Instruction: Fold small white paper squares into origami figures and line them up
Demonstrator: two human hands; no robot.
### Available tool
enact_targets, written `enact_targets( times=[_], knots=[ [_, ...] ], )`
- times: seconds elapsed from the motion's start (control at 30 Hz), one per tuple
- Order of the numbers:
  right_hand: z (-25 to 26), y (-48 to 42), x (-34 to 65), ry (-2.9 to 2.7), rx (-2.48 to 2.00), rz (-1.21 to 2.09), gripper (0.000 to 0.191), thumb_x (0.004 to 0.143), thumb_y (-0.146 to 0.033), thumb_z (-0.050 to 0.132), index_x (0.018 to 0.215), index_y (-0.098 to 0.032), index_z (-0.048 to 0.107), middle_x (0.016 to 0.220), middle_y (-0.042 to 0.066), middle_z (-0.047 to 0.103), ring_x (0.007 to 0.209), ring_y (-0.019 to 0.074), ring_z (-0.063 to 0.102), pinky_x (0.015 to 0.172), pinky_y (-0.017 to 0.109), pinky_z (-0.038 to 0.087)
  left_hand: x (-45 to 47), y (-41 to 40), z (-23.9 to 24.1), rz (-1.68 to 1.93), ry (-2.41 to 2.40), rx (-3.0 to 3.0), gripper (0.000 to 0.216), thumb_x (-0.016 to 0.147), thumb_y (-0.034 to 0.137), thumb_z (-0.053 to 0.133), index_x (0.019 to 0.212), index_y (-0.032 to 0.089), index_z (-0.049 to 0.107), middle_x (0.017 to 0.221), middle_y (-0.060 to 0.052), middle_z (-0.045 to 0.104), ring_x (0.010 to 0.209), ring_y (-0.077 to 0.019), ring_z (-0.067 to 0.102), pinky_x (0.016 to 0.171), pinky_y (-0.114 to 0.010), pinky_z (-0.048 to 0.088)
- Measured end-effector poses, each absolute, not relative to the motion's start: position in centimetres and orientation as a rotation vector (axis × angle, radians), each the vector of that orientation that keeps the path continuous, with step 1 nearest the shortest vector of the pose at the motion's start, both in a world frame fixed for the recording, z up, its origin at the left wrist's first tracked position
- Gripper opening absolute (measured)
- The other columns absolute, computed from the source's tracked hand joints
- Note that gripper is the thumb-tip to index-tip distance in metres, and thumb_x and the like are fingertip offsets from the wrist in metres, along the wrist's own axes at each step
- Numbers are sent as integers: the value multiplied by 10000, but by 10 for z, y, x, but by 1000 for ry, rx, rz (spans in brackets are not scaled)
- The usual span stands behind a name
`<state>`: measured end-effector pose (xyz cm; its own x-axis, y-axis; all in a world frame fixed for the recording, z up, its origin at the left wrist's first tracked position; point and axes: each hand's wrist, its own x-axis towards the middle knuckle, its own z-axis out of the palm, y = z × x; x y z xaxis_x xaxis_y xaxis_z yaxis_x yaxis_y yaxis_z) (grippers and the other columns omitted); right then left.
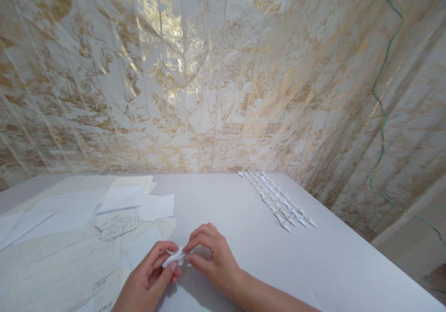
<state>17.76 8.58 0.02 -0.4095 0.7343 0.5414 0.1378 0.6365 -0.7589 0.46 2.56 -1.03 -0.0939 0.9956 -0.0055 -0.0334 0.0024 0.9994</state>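
A small folded piece of white paper [173, 259] is held up between both hands, just above the white table. My left hand [150, 271] pinches its left end between thumb and fingers. From the other side, my right hand [213, 256] has thumb and index finger closed on its right end. The exact shape of the fold is partly covered by the fingertips. Beside my left hand lie loose sheets of white paper [76, 209]. Rows of small pointed folded paper pieces [277, 198] rest farther back on the right.
The white table [334, 261] meets a gold-and-white patterned wall covering [195, 93] at the back. A small stack of paper with dark marks [118, 223] lies among the sheets. A green cord [383, 116] hangs down the right side, and the table's right edge slants toward me.
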Motion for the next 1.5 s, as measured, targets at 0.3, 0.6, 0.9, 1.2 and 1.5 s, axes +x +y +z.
enact_targets(
  times=[0.3,0.6,0.9,1.2,1.5],
  knots=[
    [-4,87,176,-1892,-729,784,143,832,-365,800,873,-242,741,876,31,674,880,200,606,856,342,430,-7,29,-11,1187,1308,1253,439,777,609,724,1030,272,602,750,24,719,721,-213,681,709,-292,496],
    [6,84,176,-1857,-648,867,220,907,-407,717,786,-224,733,802,22,697,823,184,613,855,336,406,-8,28,-9,1155,1385,1370,367,788,604,708,963,292,627,741,12,721,707,-228,680,693,-286,501],
    [8,79,174,-1874,-639,878,182,911,-326,710,764,-219,711,795,12,692,811,176,611,879,338,393,-19,30,-4,1272,1504,1945,152,858,444,695,788,323,755,919,-37,662,960,-267,602,892,-314,449],
    [0,81,172,-1849,-810,877,167,736,-261,861,771,-224,702,752,-3,652,777,176,530,739,285,401,-32,36,-16,1276,1583,2082,267,883,552,648,781,311,702,877,3,652,918,-225,627,830,-309,516],
    [2,81,169,-1574,-958,1290,306,725,-475,831,694,-180,758,627,-4,580,632,138,461,620,277,375,-33,36,-15,1286,1591,2232,290,920,544,615,774,294,635,859,16,663,888,-208,647,789,-299,523]
  ],
)
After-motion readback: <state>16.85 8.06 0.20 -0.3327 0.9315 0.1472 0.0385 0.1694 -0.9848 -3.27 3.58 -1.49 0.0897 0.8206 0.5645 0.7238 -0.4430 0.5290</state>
